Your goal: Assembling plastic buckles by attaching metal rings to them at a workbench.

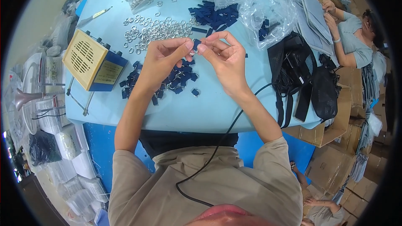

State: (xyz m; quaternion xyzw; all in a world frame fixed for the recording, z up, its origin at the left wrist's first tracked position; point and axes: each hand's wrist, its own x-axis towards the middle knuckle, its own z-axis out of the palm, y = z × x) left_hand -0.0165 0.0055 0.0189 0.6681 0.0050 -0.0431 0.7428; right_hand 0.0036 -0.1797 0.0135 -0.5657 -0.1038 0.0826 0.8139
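Observation:
Over the middle of the table, my left hand (168, 55) and my right hand (228, 60) meet with fingertips closed on a short navy fabric strip (196, 44). A silvery metal ring (192, 52) hangs at the strip's lower end, between both thumbs. Beyond my left hand lies a loose heap of metal rings (153, 30). Flat navy strips (215, 14) are piled farther back, to the right of the rings. Under and beside my left wrist spreads a heap of folded navy strips with rings (180, 78); one such piece (195, 92) lies apart, nearer to me.
A cream-and-blue box device (94, 62) stands at the left, near a thin pen-like tool (99, 13). Clear plastic bags (268, 14) line the back. At the right are a black mesh bag (293, 65), a phone (303, 104) and a black cable (238, 115). Another person (349, 37) sits beyond.

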